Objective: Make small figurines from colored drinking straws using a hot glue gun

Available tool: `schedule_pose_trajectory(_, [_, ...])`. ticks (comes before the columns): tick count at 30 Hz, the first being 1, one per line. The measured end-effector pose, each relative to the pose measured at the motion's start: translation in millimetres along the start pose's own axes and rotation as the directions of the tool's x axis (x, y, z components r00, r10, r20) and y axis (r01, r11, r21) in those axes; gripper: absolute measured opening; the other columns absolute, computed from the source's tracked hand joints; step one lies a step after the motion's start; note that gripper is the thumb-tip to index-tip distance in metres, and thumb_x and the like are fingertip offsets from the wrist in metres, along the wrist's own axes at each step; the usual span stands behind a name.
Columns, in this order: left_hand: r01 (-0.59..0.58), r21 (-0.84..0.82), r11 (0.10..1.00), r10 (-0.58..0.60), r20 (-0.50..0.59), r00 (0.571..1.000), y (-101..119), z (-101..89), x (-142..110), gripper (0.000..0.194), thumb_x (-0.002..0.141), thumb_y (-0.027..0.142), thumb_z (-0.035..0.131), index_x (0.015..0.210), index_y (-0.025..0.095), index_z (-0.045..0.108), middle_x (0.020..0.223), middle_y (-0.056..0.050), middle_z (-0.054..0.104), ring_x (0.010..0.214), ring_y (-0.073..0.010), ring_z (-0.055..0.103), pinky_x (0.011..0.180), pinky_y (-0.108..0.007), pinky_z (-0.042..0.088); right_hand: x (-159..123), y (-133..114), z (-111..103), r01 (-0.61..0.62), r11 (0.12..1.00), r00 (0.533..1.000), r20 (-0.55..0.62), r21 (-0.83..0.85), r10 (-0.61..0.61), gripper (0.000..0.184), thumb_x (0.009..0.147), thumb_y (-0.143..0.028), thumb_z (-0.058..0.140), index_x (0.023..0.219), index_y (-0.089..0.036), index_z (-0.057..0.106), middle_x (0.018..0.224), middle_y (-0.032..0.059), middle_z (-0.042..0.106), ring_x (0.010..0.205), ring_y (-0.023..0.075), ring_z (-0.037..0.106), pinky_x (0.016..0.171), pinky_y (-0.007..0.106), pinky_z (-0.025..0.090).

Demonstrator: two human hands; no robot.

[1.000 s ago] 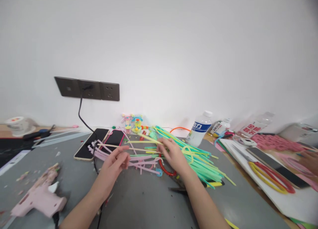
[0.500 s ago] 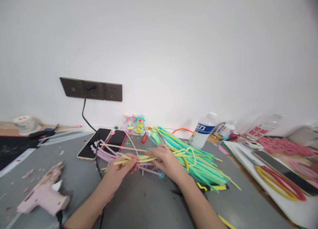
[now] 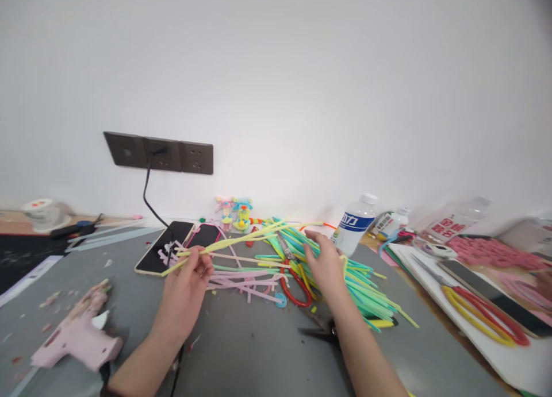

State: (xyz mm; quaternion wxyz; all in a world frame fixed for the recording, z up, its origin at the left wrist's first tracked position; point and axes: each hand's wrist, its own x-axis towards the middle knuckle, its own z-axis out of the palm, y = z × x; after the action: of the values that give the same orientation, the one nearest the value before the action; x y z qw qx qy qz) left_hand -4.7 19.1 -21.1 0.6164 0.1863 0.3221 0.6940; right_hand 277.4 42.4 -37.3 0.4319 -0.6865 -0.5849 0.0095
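Note:
My left hand (image 3: 186, 285) is closed around a few thin yellow straws (image 3: 241, 237) near their left end; they slant up to the right above the table. My right hand (image 3: 324, 265) rests with fingers spread on the pile of green and yellow straws (image 3: 364, 285), touching it and holding nothing that I can see. Pink straws (image 3: 241, 282) lie loose between the two hands. Red-handled scissors (image 3: 293, 282) lie just left of my right hand.
A pink glue gun (image 3: 75, 334) lies at the front left, its cord running to the wall socket (image 3: 159, 154). Two phones (image 3: 181, 242) lie behind my left hand. A water bottle (image 3: 352, 224), small figures (image 3: 235, 212) and a white board with scissors (image 3: 478, 308) stand right.
My left hand has lifted the yellow straws, now slanting upward. My right hand let go of them and moved right onto the green pile.

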Motion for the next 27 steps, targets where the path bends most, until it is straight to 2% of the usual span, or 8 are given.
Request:
schedule_pose_trajectory(4, [0.086, -0.051, 0.995, -0.085, 0.027, 0.996, 0, 2.5, -2, 0.028, 0.064, 0.027, 0.09, 0.081, 0.014, 0.072, 0.067, -0.001, 0.062, 0.066, -0.0112, 0.06, 0.059, -0.02, 0.055, -8, -26, 8, 0.001, 0.935, 0.971, 0.222, 0.355, -0.086, 0.029, 0.089, -0.038, 0.056, 0.109, -0.019, 0.066, 0.108, 0.0116, 0.072, 0.095, 0.0265, 0.067, 0.086, 0.041, 0.052])
schedule_pose_trajectory(8, [0.164, -0.018, 0.986, -0.162, 0.075, 0.984, 1, 6.1, -6, 0.033, 0.058, 0.029, 0.093, 0.079, 0.014, 0.073, 0.065, 0.001, 0.06, 0.063, -0.0104, 0.057, 0.058, -0.02, 0.054, -24, -49, 10, -0.376, 0.668, 0.784, 0.605, 0.642, -0.14, 0.04, 0.084, -0.048, 0.067, 0.115, -0.022, 0.066, 0.096, 0.0066, 0.071, 0.083, 0.0236, 0.067, 0.071, 0.036, 0.055])
schedule_pose_trajectory(10, [0.182, 0.056, 0.982, -0.187, 0.09, 0.978, 0, 7.1, -7, 0.036, 0.056, 0.033, 0.094, 0.078, 0.014, 0.073, 0.064, 0.001, 0.06, 0.062, -0.01, 0.055, 0.058, -0.019, 0.052, -30, -55, 8, -0.474, 0.588, 0.699, 0.686, 0.656, -0.202, 0.049, 0.082, -0.046, 0.072, 0.126, -0.026, 0.061, 0.103, 0.0053, 0.071, 0.087, 0.0224, 0.067, 0.069, 0.032, 0.054])
schedule_pose_trajectory(13, [0.192, 0.209, 0.959, -0.221, 0.122, 0.968, -2, 7.4, -10, 0.039, 0.057, 0.041, 0.093, 0.077, 0.013, 0.073, 0.064, 0.0, 0.061, 0.063, -0.0096, 0.055, 0.059, -0.018, 0.05, -34, -60, 6, -0.51, 0.496, 0.643, 0.695, 0.703, -0.323, 0.063, 0.079, -0.046, 0.077, 0.136, -0.031, 0.053, 0.12, 0.0062, 0.067, 0.098, 0.0236, 0.067, 0.066, 0.028, 0.052])
schedule_pose_trajectory(18, [0.153, 0.385, 0.91, -0.235, 0.175, 0.956, -5, 7.5, -12, 0.043, 0.058, 0.05, 0.089, 0.074, 0.013, 0.073, 0.063, 0.0, 0.061, 0.063, -0.0096, 0.053, 0.06, -0.018, 0.046, -33, -60, 10, -0.443, 0.384, 0.728, 0.575, 0.81, -0.373, 0.055, 0.083, -0.052, 0.073, 0.13, -0.028, 0.059, 0.12, 0.0076, 0.065, 0.106, 0.0246, 0.064, 0.086, 0.035, 0.051])
schedule_pose_trajectory(22, [0.14, 0.387, 0.911, -0.216, 0.161, 0.963, -4, 8.6, -13, 0.044, 0.057, 0.05, 0.09, 0.074, 0.013, 0.073, 0.064, 0.0, 0.062, 0.063, -0.01, 0.053, 0.061, -0.02, 0.046, -32, -56, 18, -0.433, 0.426, 0.809, 0.551, 0.795, -0.207, 0.03, 0.091, -0.05, 0.063, 0.1, -0.022, 0.07, 0.075, -0.0001, 0.063, 0.067, 0.0141, 0.058, 0.061, 0.025, 0.045])
schedule_pose_trajectory(25, [0.143, 0.341, 0.929, -0.197, 0.131, 0.971, -2, 9.8, -14, 0.045, 0.054, 0.048, 0.091, 0.076, 0.012, 0.075, 0.064, -0.001, 0.062, 0.064, -0.0102, 0.054, 0.061, -0.02, 0.046, -32, -52, 22, -0.455, 0.423, 0.807, 0.563, 0.784, -0.176, 0.031, 0.089, -0.048, 0.066, 0.076, -0.02, 0.063, 0.052, -0.0065, 0.048, 0.046, 0.0098, 0.04, 0.048, 0.023, 0.034])
schedule_pose_trajectory(27, [0.145, 0.307, 0.941, -0.184, 0.103, 0.977, -1, 10.1, -13, 0.046, 0.052, 0.046, 0.093, 0.077, 0.012, 0.075, 0.064, -0.001, 0.062, 0.064, -0.0101, 0.054, 0.06, -0.019, 0.046, -32, -51, 22, -0.483, 0.39, 0.792, 0.582, 0.784, -0.187, 0.03, 0.085, -0.046, 0.071, 0.075, -0.02, 0.061, 0.05, -0.0072, 0.049, 0.043, 0.0094, 0.039, 0.046, 0.022, 0.034])
